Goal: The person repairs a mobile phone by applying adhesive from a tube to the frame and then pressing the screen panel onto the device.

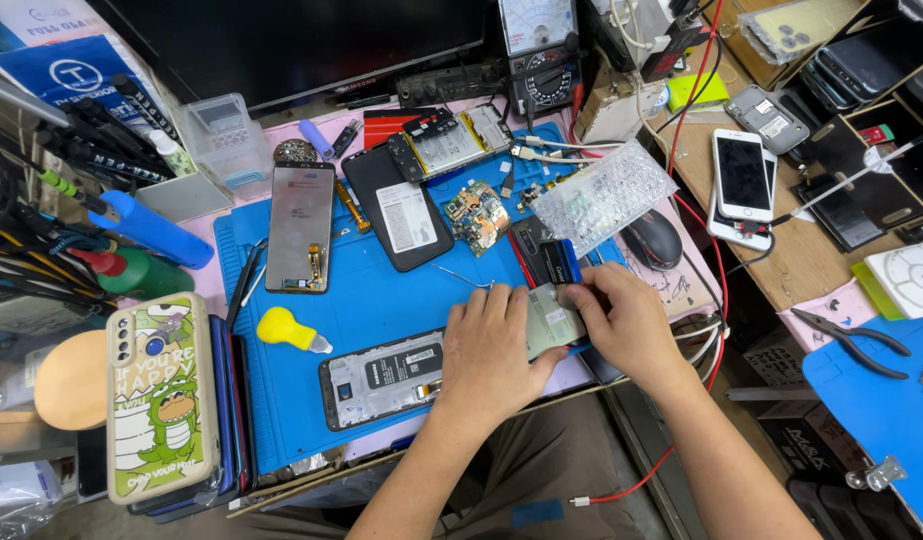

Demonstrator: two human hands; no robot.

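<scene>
Head view: left hand [496,350] pressing palm-down on opened black smartphone with exposed battery [386,375], lying low centre of frame on blue rubber work mat [371,290]; fingers spread flat, gripping nothing. Right hand [626,320] just right of it, fingers pinching edge of grey-green rectangular phone part [553,318] sitting between both hands. Yellow rubber blower [286,330] lying left of opened phone. Black computer mouse [653,238] resting above right hand on tabletop. Green cartoon phone case [161,395] lying at lower left.

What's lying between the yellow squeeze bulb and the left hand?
In the head view, the opened phone frame lies on the blue mat between the yellow bulb and left hand.
</scene>
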